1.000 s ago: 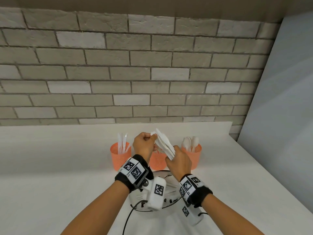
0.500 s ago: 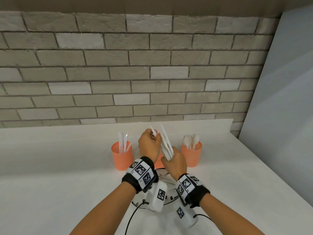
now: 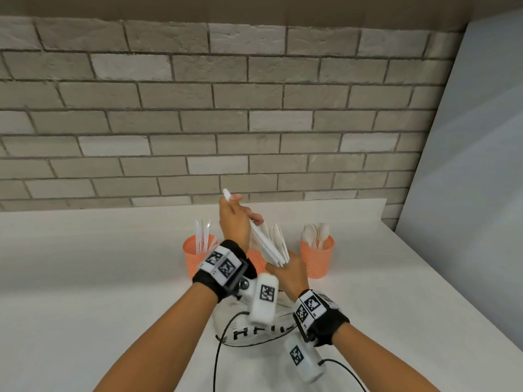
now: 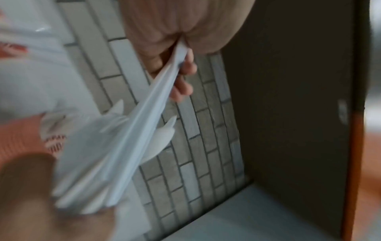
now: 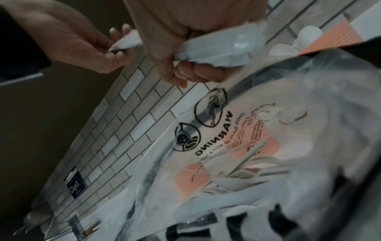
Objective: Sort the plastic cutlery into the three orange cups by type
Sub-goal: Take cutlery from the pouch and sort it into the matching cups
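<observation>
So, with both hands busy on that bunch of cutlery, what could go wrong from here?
The right hand holds the bunch of cutlery only at one end; as the left hand draws a piece out, neighbours may slip and fall. The bunch looks mixed, so a wrong piece could follow. The middle orange cup is mostly hidden, so a drop may miss.

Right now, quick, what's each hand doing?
Left hand: fingers pinch one white cutlery piece, drawing it from the bunch.
Right hand: fingers curled around the bunch of white cutlery.

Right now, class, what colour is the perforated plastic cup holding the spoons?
Orange; the perforated plastic cup holding white spoons shows best in the head view.
</observation>
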`<act>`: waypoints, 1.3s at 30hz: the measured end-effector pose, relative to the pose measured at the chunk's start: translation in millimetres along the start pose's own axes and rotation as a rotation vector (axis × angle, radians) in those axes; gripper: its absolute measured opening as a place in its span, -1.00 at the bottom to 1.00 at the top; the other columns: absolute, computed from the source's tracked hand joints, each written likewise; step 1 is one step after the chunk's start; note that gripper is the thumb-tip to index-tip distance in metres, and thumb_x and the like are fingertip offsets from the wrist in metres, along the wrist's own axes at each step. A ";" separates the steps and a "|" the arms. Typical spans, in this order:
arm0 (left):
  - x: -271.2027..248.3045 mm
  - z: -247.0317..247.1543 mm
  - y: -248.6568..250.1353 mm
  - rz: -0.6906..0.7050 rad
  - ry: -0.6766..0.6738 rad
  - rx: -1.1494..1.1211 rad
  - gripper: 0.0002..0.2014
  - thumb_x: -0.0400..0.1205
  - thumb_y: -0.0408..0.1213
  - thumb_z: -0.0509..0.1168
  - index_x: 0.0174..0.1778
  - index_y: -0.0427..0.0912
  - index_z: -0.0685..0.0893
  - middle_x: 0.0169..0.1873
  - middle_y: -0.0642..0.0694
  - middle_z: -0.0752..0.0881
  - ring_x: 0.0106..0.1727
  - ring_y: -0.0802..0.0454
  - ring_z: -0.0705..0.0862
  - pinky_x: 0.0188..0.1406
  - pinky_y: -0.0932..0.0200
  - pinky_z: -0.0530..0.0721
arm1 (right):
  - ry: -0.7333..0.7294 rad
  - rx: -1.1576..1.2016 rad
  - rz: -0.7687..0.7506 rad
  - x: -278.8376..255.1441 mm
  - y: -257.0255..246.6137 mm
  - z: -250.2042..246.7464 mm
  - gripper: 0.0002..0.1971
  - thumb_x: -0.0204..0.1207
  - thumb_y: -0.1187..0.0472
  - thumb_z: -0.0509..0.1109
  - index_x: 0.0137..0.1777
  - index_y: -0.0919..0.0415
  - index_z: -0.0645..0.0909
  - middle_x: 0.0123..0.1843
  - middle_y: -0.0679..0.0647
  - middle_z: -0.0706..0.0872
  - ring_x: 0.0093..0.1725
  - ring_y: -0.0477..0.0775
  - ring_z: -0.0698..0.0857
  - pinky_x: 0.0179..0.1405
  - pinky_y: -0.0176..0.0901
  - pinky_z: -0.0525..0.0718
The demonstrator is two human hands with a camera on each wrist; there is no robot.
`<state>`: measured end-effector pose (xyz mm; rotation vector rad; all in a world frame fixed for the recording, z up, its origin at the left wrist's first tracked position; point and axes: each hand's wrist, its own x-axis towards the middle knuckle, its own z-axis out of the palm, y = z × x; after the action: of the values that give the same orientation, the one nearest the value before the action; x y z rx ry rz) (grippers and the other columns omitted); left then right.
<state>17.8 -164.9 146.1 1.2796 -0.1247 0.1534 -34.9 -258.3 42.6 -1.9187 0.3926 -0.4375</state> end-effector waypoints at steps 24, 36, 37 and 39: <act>-22.9 -11.9 -31.0 -0.041 -0.104 0.339 -0.83 0.53 -0.26 0.41 -0.24 -0.25 0.58 -0.35 -0.14 0.64 -0.26 -0.08 0.63 -0.20 0.11 0.59 | 0.160 -0.796 -0.435 10.3 1.4 -26.2 -0.68 0.09 0.33 0.65 -0.19 0.28 0.62 -0.37 0.14 0.69 -0.50 0.18 0.67 -0.62 -0.23 0.30; 8.1 -22.4 -0.3 -0.097 0.173 0.058 -0.82 0.69 -0.26 0.15 -0.18 -0.21 0.57 -0.46 -0.01 0.54 -0.47 0.09 0.44 -0.32 0.19 0.45 | -0.004 -0.398 -0.228 7.5 3.1 -41.4 -0.77 0.43 0.24 0.42 0.06 0.25 0.57 -0.22 0.00 0.66 -0.21 0.09 0.66 -0.36 -0.25 0.44; 14.2 -26.6 -0.1 -0.159 0.190 -0.003 -0.80 0.68 -0.28 0.17 -0.26 -0.18 0.56 -0.46 -0.01 0.49 -0.49 0.09 0.39 -0.39 0.21 0.42 | -0.034 -0.232 -0.182 8.2 2.1 -41.0 -0.79 0.42 0.29 0.43 0.05 0.25 0.58 -0.29 -0.04 0.63 -0.30 0.02 0.62 -0.42 -0.34 0.45; 21.5 -35.7 -1.2 -0.289 0.192 -0.133 -0.82 0.66 -0.33 0.19 -0.28 -0.17 0.52 -0.46 -0.04 0.42 -0.54 0.09 0.35 -0.57 0.29 0.40 | -0.121 0.086 -0.027 7.8 -1.1 -41.0 -0.83 0.49 0.35 0.37 0.06 0.23 0.57 -0.41 -0.03 0.54 -0.51 -0.12 0.50 -0.60 -0.42 0.41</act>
<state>39.5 -130.0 138.7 1.1306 0.2114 0.0182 -47.4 -294.5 59.0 -1.8580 0.2653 -0.3487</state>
